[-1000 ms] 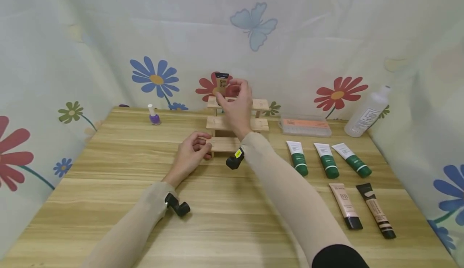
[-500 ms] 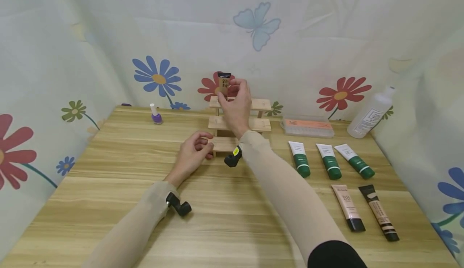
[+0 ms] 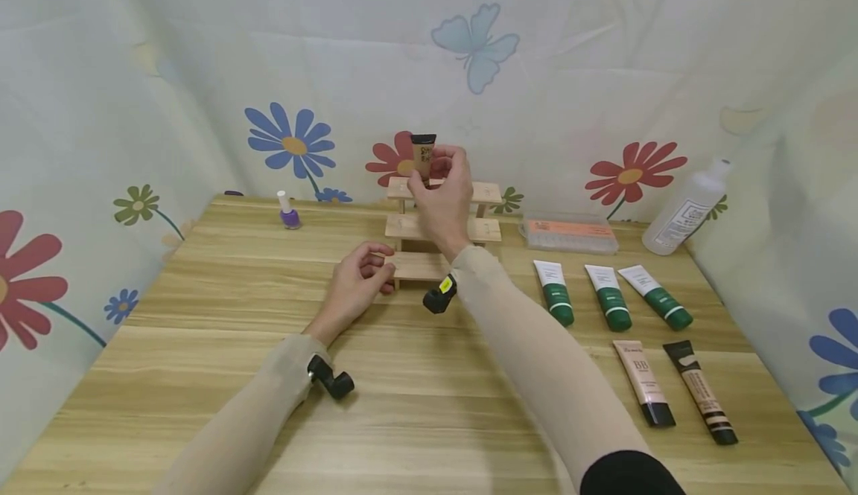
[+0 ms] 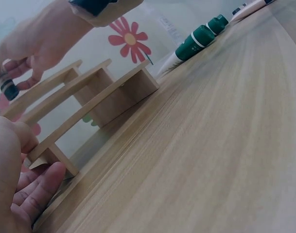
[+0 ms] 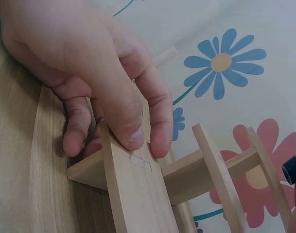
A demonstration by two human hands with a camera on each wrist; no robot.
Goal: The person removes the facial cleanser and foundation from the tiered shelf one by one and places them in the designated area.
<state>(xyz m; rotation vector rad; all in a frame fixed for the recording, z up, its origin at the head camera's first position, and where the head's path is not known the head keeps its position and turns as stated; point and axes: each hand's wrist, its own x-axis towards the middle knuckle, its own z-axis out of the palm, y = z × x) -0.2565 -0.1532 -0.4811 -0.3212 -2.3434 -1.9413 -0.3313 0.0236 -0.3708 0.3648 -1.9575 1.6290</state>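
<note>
A three-tier wooden display stand (image 3: pixel 421 266) is at the back centre of the table. Above its top tier my right hand (image 3: pixel 445 201) pinches a small tan tube (image 3: pixel 423 155) by the side, thumb opposite fingers. The tube is upright, its black crimped end up; its dark cap (image 4: pixel 9 90) points down in the left wrist view. Whether the cap touches the tier cannot be told. My left hand (image 3: pixel 355 279) grips the left end of the lowest tier, with thumb on top and fingers underneath, as the right wrist view also shows around the board (image 5: pixel 133 184).
Purple nail polish (image 3: pixel 290 216) stands at the back left. Right of the stand are a clear plastic case (image 3: pixel 570 234) and a white bottle (image 3: pixel 687 212). Green-and-white tubes (image 3: pixel 555 294), a pink BB tube (image 3: pixel 643 383) and a black-and-beige tube (image 3: pixel 701 394) lie on the right.
My right hand has shifted slightly to the right along the top tier with the tan tube. The left hand keeps its grip on the stand. The head view turned a little early on.
</note>
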